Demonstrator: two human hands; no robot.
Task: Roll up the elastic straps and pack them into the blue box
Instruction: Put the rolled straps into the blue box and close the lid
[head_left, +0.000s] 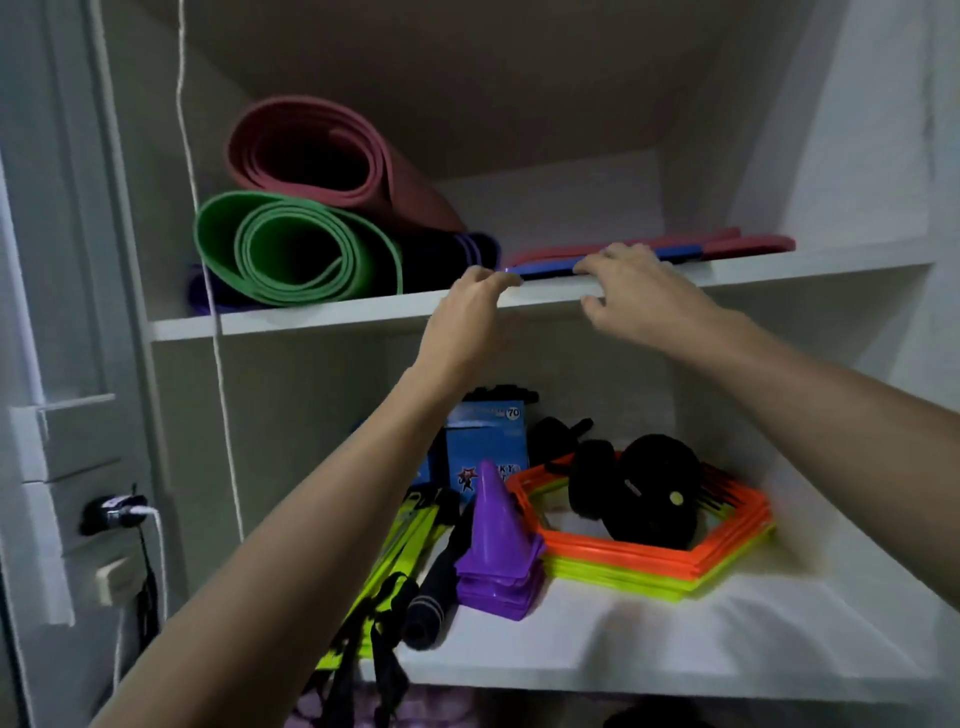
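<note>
Both arms reach up to the upper shelf of a white cupboard; the left hand hooks its curled fingers over the shelf's front edge, fingertips at the near left end of a flat blue strap, though whether it actually pinches the strap cannot be told; the right hand lies just to the right, fingers bent down onto the same blue strap and thumb below the shelf edge, so it seems to pinch strap and edge together. Flat pink straps lie beside and behind the blue one, running off to the right. At the shelf's left end sit a rolled green mat, a rolled pink mat on top and a dark purple roll behind. On the lower shelf stand blue boxes, a stack of purple cones, orange and yellow hexagon rings and black gear.
</note>
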